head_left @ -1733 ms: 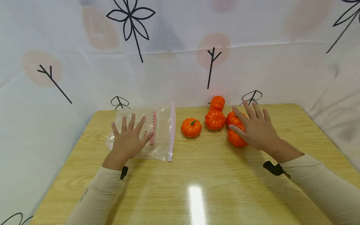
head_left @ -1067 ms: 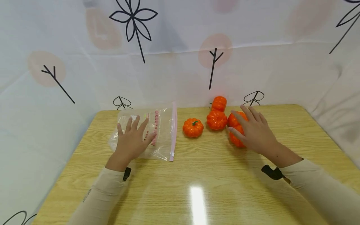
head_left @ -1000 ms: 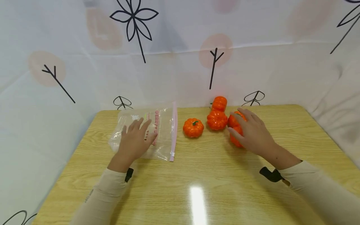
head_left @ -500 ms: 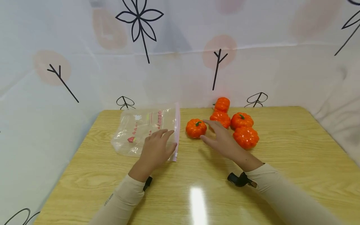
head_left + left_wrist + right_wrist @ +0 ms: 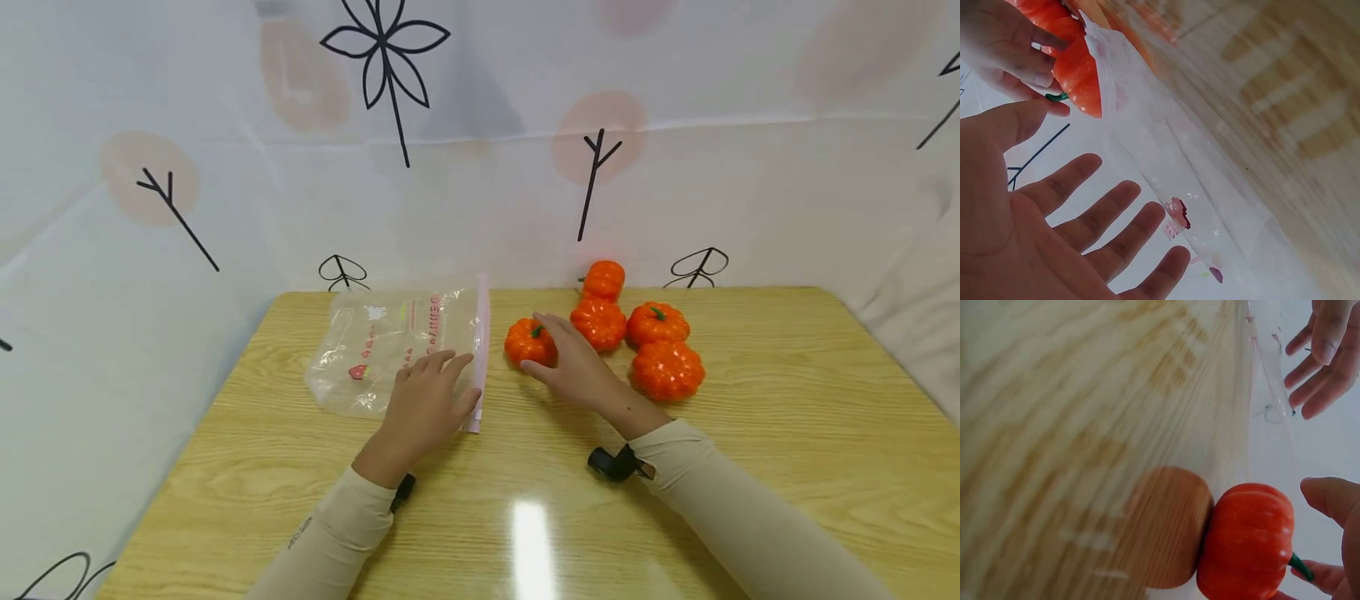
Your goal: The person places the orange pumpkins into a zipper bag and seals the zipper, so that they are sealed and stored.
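Note:
A small orange toy pumpkin with a green stem sits on the table, right of a clear zip bag. My right hand is at its right side, thumb in front and fingers behind. In the right wrist view a gap shows between the thumb and the pumpkin; whether the other fingers touch it I cannot tell. My left hand hovers over the bag's near right part, beside its pink zip edge. Its fingers are spread and hold nothing in the left wrist view.
Several more orange pumpkins stand right of the right hand, among them a glossy front one, one with a stem and one at the back. A patterned cloth hangs behind the wooden table.
My right hand has moved left from the right-hand pumpkins to the single pumpkin by the bag. My left hand has shifted right and nearer, towards the zip edge. The camera has turned slightly.

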`<state>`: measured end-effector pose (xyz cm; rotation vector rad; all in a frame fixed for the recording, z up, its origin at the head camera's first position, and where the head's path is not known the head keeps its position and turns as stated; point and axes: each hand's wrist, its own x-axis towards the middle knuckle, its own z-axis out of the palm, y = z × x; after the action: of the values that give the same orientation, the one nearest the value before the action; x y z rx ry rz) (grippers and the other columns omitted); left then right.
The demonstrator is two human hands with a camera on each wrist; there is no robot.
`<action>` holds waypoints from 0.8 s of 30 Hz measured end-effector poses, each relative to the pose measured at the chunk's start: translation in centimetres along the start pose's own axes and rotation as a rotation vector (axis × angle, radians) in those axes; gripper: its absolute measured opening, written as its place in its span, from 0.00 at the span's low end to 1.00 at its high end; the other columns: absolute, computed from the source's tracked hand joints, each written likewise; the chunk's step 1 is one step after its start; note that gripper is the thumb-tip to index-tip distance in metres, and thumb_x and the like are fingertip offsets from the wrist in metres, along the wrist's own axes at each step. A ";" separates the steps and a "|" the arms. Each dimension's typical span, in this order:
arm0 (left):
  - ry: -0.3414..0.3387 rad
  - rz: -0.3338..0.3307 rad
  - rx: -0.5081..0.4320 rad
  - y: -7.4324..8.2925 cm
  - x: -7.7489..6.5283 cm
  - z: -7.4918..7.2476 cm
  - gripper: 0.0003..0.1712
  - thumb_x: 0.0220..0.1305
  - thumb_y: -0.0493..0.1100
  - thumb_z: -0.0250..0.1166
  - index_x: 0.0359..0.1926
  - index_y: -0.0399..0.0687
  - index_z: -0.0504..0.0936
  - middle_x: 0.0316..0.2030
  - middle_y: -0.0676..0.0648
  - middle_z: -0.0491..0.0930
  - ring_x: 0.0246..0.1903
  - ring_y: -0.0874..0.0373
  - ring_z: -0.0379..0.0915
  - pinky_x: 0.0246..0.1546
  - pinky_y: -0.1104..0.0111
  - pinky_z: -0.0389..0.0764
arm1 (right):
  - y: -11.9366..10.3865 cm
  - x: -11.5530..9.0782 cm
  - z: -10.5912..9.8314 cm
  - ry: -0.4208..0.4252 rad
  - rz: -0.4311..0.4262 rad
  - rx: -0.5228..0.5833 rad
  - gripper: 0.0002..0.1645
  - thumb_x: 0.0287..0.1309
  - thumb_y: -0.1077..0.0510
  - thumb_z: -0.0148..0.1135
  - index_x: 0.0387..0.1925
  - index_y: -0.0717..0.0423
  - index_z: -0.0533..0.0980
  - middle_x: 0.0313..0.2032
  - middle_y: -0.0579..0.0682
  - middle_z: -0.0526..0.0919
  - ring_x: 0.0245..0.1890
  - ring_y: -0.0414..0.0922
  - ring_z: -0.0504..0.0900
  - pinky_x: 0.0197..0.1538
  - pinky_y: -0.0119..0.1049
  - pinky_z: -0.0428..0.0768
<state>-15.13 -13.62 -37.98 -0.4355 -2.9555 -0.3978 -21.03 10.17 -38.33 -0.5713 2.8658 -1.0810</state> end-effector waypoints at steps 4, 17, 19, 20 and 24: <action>0.000 0.003 0.004 0.0 0.0 0.0 0.29 0.69 0.57 0.60 0.68 0.55 0.72 0.66 0.44 0.72 0.66 0.42 0.68 0.62 0.42 0.69 | 0.1 0.0 0.0 -0.004 0.010 0.009 0.43 0.62 0.50 0.67 0.72 0.60 0.60 0.71 0.63 0.62 0.72 0.61 0.62 0.73 0.59 0.61; -0.008 0.002 0.011 0.0 -0.1 -0.2 0.30 0.69 0.57 0.60 0.68 0.55 0.73 0.66 0.43 0.72 0.66 0.42 0.68 0.62 0.42 0.68 | -0.2 -0.5 -0.1 -0.014 0.017 0.035 0.38 0.61 0.52 0.68 0.68 0.61 0.65 0.69 0.61 0.65 0.70 0.59 0.66 0.71 0.56 0.65; -0.011 0.001 0.013 0.0 -0.1 -0.2 0.30 0.69 0.57 0.60 0.68 0.55 0.72 0.66 0.43 0.72 0.66 0.42 0.67 0.62 0.42 0.68 | -0.3 -0.6 0.0 -0.014 0.016 0.035 0.38 0.61 0.52 0.68 0.67 0.61 0.65 0.69 0.61 0.65 0.69 0.59 0.67 0.70 0.56 0.66; -0.013 0.001 0.014 0.0 -0.1 -0.2 0.30 0.69 0.58 0.60 0.68 0.55 0.72 0.66 0.43 0.72 0.66 0.42 0.67 0.62 0.42 0.68 | -0.3 -0.6 0.0 -0.014 0.017 0.035 0.38 0.61 0.52 0.68 0.67 0.61 0.65 0.69 0.61 0.65 0.69 0.59 0.67 0.70 0.56 0.67; -0.020 0.003 0.021 0.0 -0.1 -0.2 0.30 0.69 0.58 0.60 0.68 0.55 0.72 0.67 0.43 0.71 0.66 0.42 0.67 0.62 0.42 0.68 | -0.4 -0.8 0.1 -0.015 0.021 0.026 0.38 0.60 0.52 0.69 0.66 0.61 0.66 0.68 0.62 0.66 0.68 0.59 0.68 0.69 0.56 0.68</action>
<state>-15.03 -13.70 -37.82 -0.4441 -2.9756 -0.3641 -20.17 10.14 -38.20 -0.5437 2.8344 -1.1041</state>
